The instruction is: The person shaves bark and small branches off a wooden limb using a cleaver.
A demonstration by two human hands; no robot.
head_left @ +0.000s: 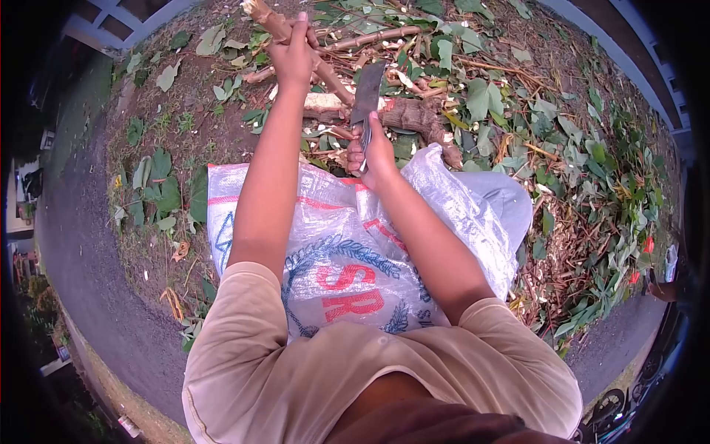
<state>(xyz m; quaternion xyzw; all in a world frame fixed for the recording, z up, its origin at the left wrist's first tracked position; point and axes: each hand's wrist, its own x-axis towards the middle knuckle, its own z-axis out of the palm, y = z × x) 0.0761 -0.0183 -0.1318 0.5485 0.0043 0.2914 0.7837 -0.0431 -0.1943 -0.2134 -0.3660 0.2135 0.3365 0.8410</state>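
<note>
My left hand [293, 59] is wrapped round a thick brown branch [334, 80], which slants from the upper left down toward a log. The branch's upper end is pale and cut. In my right hand [378, 152] is the handle of a machete [367, 90], its broad dark blade pointing up and away from me. The blade is beside the branch's lower end and appears in front of the log [416, 118], which lies crosswise on the ground with a pale, chipped patch. A white woven sack [340, 222] with red and blue print covers my lap.
Green leaves [481, 100], thin sticks [377, 37] and pale wood chips litter the ground. A heap of chopped brown stem pieces [566, 259] lies to the right. Paved road [96, 244] runs along the left, and bicycles [610, 407] stand at the lower right.
</note>
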